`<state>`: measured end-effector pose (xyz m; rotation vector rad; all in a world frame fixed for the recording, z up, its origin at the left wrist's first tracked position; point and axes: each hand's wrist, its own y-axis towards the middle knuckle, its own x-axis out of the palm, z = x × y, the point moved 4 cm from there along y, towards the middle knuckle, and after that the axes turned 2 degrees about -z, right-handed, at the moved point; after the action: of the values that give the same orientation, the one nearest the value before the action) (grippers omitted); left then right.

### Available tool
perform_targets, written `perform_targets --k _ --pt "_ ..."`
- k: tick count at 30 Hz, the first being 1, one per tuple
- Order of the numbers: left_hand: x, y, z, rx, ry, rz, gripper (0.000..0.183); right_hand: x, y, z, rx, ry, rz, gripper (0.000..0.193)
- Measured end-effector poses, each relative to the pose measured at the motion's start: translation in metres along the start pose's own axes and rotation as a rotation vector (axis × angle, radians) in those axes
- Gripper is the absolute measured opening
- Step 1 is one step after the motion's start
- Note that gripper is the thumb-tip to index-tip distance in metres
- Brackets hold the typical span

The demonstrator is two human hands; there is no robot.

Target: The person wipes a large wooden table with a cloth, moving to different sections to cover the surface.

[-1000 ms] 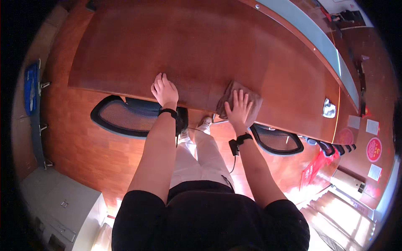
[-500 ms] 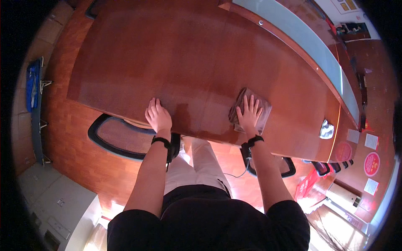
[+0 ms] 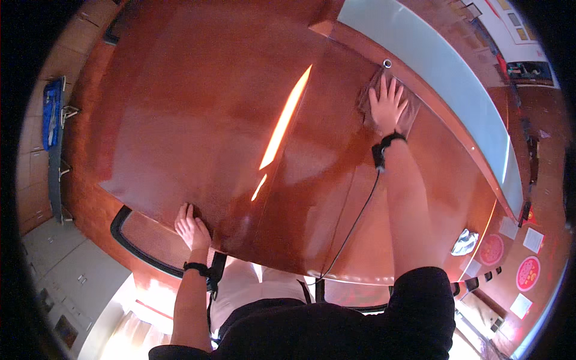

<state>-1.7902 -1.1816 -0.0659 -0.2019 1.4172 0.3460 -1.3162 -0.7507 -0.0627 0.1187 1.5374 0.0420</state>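
My right hand (image 3: 388, 110) lies flat with fingers spread on a folded brown cloth (image 3: 410, 122), pressing it against the glossy reddish-brown table (image 3: 198, 114). The cloth is near the table's far right side, close to the raised wooden ledge. My left hand (image 3: 192, 228) rests on the table's near edge at the left, fingers stretched out and holding nothing. A black strap sits on each wrist, and a thin cable (image 3: 354, 225) hangs from the right one across the tabletop.
A light blue panel (image 3: 432, 66) with a wooden border runs along the right. A crumpled white-and-grey item (image 3: 465, 242) lies at the right end. Mesh chairs (image 3: 153, 240) are tucked against the near edge. Grey cabinets (image 3: 78, 279) stand at lower left.
My right hand and the cloth have moved far forward and slightly right, up to the ledge. My left hand has shifted left along the near edge. My body leans closer over the table.
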Motion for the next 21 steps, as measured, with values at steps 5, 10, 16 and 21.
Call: perform_targets --k 5,10,16,21 --pt "0.004 -0.005 -0.004 0.041 0.073 0.006 0.042 0.004 0.09 0.003 0.008 0.043 0.11 0.067" --pt "-0.007 0.001 -0.004 0.017 0.069 -0.015 0.041 0.007 0.116 0.005 -0.011 0.058 0.115 0.068" --pt "0.002 -0.006 -0.004 0.033 0.103 0.006 0.043 0.006 0.112 0.013 -0.025 0.056 0.078 0.07" --pt "-0.005 0.001 0.002 0.028 0.041 -0.008 0.046 0.006 0.06 0.007 0.04 0.09 -0.066 0.071"
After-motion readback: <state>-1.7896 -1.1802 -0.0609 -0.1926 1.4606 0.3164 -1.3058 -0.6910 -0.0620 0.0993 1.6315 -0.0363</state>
